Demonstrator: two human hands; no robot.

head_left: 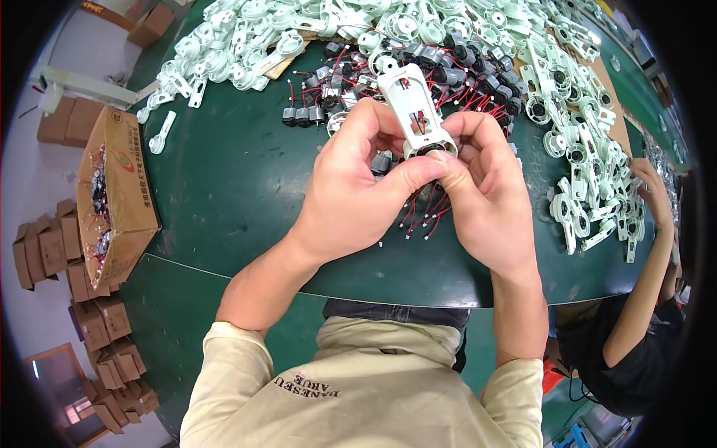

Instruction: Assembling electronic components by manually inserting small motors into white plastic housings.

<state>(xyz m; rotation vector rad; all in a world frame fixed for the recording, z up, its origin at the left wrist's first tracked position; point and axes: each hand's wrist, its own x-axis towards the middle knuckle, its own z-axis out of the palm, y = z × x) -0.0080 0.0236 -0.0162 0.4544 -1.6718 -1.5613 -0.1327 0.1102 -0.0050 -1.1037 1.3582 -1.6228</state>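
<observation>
Above the dark green table (231, 187), both my hands grip a pale plastic housing (409, 93) with an oblong opening and a ring at its far end. My left hand (347, 187) has its fingers curled along the left side. On the opposite side, the fingers of my right hand (489, 194) are bent round the housing. Both thumbs press together at the near end, over a dark round part (432, 148) seated there. Red wires show through the opening. Small motors with red and black leads (485, 78) lie heaped behind my hands; more leads with white plugs spread out below them.
Many pale green plastic parts (239, 45) are piled along the far side. Parts with dark round inserts (586, 168) lie at the right, where another person's hand (653, 190) reaches in. A cardboard box (128, 179) of motors stands at the left edge, near one loose part (162, 133).
</observation>
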